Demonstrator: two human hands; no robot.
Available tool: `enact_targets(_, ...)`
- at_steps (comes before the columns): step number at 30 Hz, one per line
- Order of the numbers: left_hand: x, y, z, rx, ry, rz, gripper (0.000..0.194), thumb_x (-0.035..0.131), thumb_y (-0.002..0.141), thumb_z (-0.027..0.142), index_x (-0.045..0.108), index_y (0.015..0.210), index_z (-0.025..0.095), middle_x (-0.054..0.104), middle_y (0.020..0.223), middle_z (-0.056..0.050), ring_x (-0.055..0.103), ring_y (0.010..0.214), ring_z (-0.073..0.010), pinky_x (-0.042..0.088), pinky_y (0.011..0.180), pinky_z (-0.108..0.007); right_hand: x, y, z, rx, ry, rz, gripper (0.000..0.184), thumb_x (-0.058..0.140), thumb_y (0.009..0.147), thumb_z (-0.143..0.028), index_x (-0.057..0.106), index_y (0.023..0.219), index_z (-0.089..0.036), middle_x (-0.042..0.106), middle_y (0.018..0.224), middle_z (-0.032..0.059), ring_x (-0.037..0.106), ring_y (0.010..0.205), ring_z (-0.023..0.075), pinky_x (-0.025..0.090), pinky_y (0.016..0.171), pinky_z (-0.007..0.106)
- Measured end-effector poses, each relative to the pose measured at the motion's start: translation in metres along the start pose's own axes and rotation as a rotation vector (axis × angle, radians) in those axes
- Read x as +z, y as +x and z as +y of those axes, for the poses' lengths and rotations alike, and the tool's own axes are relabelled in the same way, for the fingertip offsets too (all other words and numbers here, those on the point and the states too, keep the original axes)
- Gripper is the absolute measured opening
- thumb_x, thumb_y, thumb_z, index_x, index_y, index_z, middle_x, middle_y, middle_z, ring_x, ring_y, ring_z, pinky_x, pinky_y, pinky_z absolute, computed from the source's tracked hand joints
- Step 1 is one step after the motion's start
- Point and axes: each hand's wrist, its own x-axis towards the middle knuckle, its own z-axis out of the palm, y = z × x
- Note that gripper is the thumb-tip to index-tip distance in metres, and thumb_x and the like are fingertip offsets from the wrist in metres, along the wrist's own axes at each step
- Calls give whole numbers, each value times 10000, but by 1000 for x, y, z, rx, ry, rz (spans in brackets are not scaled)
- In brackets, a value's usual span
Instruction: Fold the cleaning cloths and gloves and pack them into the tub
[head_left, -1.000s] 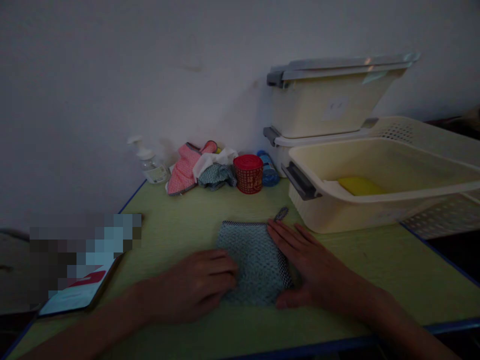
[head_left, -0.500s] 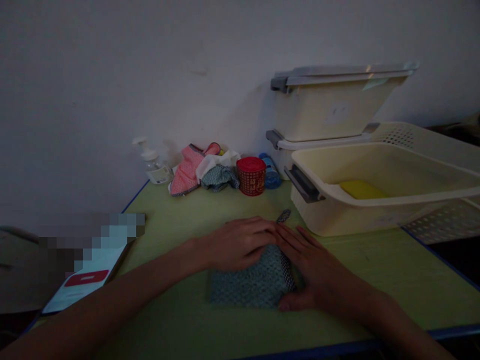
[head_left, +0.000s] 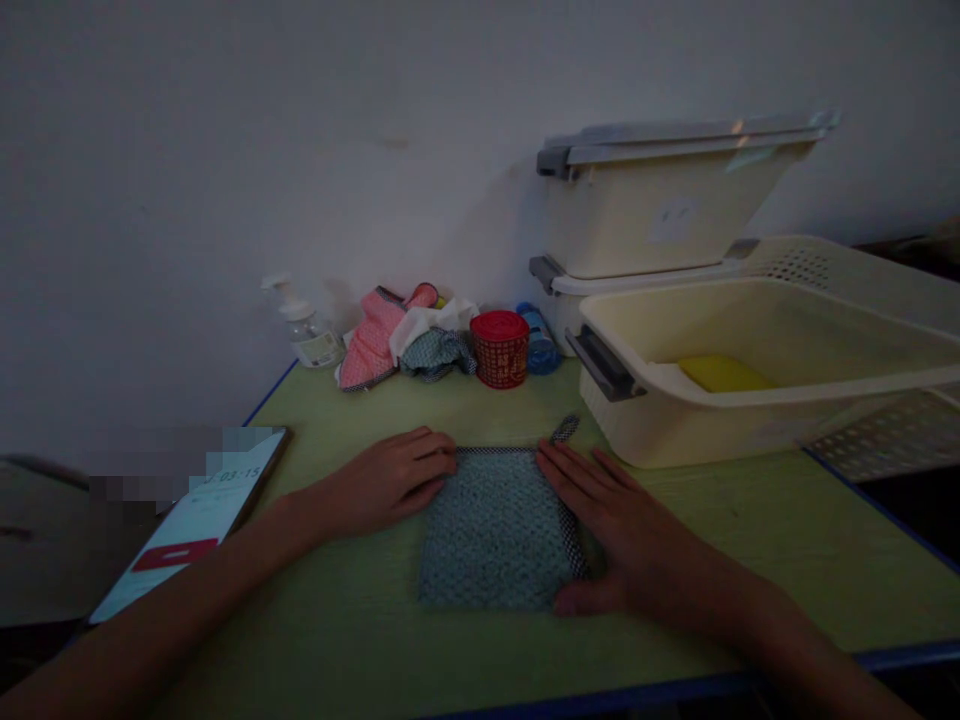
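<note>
A folded blue-green cloth [head_left: 495,530] lies flat on the table in front of me, with a dark checked trim along its far and right edges. A small hanging loop [head_left: 565,429] sticks out from its far right corner. My left hand [head_left: 394,482] rests palm down at the far left corner, fingers stretched and touching the cloth's edge. Along the right edge lies my right hand [head_left: 626,530], flat, with fingertips near the far corner and the thumb apart at the near corner. Neither hand grips the cloth.
Behind the cloth stand a pump bottle [head_left: 304,330], crumpled cloths [head_left: 371,340], a red roll [head_left: 501,350] and a blue roll [head_left: 540,340]. An open cream bin [head_left: 697,430] holding something yellow sits right, before stacked lidded boxes [head_left: 637,220]. A phone [head_left: 180,555] lies left.
My left hand has slid left along the cloth's far edge, from beside my right hand to the far left corner, uncovering the cloth. My right hand has stayed nearly in place.
</note>
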Motion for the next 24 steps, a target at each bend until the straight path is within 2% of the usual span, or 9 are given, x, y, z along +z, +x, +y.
enact_targets(4, -7, -6, 9, -66, 28, 46, 134, 428, 876, 182, 554, 840, 152, 568, 932, -65, 534, 859, -181, 448, 780, -352, 0, -2, 3, -16, 14, 19, 1081, 546, 651, -718, 173, 1419, -56, 115, 1478, 190, 126, 1363, 310, 108, 1094, 528)
enact_targets(8, -11, 2, 37, -139, -31, 167, 160, 429, 869, 191, 561, 945, 144, 572, 1051, -102, 548, 965, -200, 458, 841, -371, -2, -4, 5, -17, 116, 95, 1042, 502, 684, -726, 154, 1431, -88, 125, 1484, 177, 147, 1362, 296, 169, 1092, 512)
enact_targets(12, -1, 15, 65, -215, -60, 98, 448, 470, 859, 335, 441, 1228, 83, 456, 1319, -194, 439, 1216, -275, 385, 994, -437, -5, 3, -9, -16, 120, 197, 822, 360, 849, -609, 191, 1421, -43, 167, 1476, 185, 182, 1359, 263, 247, 1083, 459)
enact_targets(16, 20, 24, 75, -289, -59, -3, 736, 469, 842, 477, 238, 1361, 8, 261, 1441, -252, 225, 1355, -290, 282, 1078, -452, -1, 12, -28, -126, -11, 171, 803, 417, 845, -575, 251, 1400, -19, 210, 1455, 212, 208, 1348, 269, 247, 1089, 436)
enact_targets(20, 34, 23, 74, -317, -11, -20, 725, 363, 880, 502, 195, 1383, 8, 181, 1470, -235, 138, 1375, -281, 221, 1105, -444, 5, 13, -30, -141, -66, 153, 785, 425, 842, -566, 273, 1396, -31, 253, 1443, 204, 218, 1344, 273, 230, 1095, 452)
enact_targets(24, 35, 19, 74, -311, 15, -15, 720, 343, 884, 509, 202, 1388, 15, 186, 1472, -224, 149, 1373, -282, 205, 1110, -437, 9, 8, -24, -136, -80, 170, 736, 381, 869, -536, 291, 1387, -21, 258, 1444, 200, 221, 1344, 274, 238, 1092, 457)
